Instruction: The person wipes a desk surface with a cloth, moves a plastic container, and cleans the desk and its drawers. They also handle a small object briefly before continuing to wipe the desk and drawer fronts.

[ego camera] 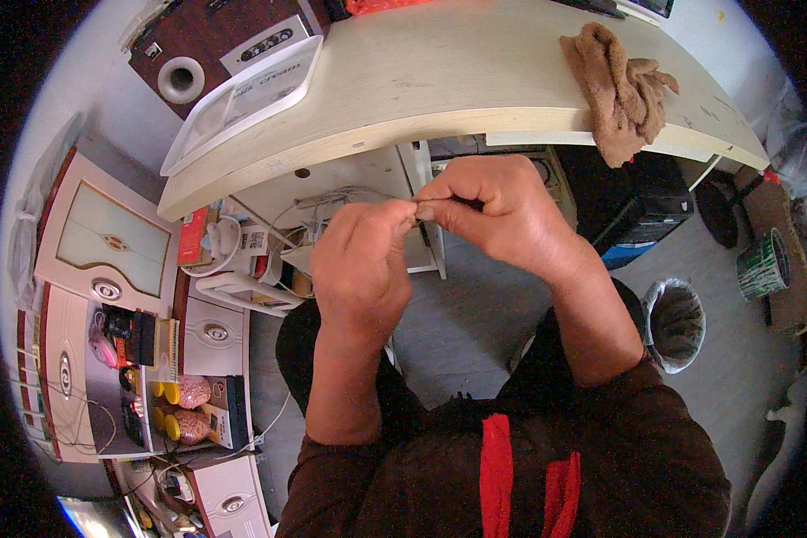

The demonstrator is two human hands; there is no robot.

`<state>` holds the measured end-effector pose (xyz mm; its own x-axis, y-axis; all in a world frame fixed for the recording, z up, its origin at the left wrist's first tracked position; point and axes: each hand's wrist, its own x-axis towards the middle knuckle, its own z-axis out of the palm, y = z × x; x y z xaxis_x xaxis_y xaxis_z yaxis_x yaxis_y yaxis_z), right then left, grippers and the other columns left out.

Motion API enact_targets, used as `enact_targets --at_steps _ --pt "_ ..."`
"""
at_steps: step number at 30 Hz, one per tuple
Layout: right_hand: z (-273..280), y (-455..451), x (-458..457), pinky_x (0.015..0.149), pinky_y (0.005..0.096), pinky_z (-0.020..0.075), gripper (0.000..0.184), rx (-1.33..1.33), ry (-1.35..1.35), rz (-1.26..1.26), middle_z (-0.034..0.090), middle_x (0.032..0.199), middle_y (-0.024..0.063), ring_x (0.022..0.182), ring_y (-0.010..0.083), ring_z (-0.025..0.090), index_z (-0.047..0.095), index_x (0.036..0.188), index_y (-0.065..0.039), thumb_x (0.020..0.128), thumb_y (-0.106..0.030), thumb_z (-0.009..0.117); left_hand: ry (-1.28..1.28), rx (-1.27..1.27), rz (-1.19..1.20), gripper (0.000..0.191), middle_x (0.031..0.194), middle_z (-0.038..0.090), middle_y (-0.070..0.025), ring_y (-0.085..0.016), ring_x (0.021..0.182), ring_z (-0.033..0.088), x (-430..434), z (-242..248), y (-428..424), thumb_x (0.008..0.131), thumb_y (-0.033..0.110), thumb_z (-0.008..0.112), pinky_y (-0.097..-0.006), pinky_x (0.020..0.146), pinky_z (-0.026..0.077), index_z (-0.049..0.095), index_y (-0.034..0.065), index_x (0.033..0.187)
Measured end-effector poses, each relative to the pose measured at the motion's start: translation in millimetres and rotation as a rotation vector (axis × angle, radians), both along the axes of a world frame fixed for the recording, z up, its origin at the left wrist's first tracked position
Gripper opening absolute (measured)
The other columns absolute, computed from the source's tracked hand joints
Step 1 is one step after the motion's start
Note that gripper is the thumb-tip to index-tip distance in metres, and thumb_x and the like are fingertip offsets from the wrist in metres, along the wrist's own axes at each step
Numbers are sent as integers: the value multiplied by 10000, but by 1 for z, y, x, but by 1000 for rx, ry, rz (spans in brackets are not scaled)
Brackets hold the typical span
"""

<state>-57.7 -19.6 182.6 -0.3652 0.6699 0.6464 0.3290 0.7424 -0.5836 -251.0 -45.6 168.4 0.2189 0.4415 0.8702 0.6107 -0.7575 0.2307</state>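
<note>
Both hands are raised over my lap, just in front of the desk's near edge, with their fingertips meeting. My left hand [363, 259] is curled, thumb and forefinger pinched together. My right hand [494, 208] comes in from the other side, its thumb and forefinger pinched at the same spot. Whether something very small lies between the fingertips cannot be seen. Beyond them is the pale wooden desk [430, 67]. A crumpled brown cloth [622, 94] hangs over the desk's edge at the right. A white tray [242, 101] bearing print stands at the desk's left end.
Under the desk at the right is a black computer case [635, 202]. A lined waste bin [674, 326] stands on the floor, with a green and white container [763, 265] farther right. At the left are a cabinet [111, 228] and shelved jars with yellow lids [187, 427].
</note>
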Motion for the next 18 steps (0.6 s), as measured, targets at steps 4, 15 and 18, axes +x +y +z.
enact_targets --at_steps 4,15,18 --pt "-3 2 -2 590 340 475 65 95 9 -14 644 731 99 641 245 623 747 902 -37 867 -83 777 -60 -98 18 127 836 676 -154 -330 740 661 1 -1 -3 884 -26 723 -396 645 523 704 18 1002" --pt "-5 0 -5 609 303 473 79 -90 139 26 666 752 71 669 158 615 770 952 -33 889 -79 783 -260 -308 -51 89 801 687 -99 -182 705 681 1 -2 -7 943 -11 684 -303 647 523 710 14 1024" --pt "-6 1 -5 628 281 478 89 -127 162 46 685 779 57 701 119 608 769 973 -18 905 -75 780 -298 -344 -82 91 805 695 -92 -165 717 682 0 0 -8 948 -15 680 -294 649 523 716 10 1028"
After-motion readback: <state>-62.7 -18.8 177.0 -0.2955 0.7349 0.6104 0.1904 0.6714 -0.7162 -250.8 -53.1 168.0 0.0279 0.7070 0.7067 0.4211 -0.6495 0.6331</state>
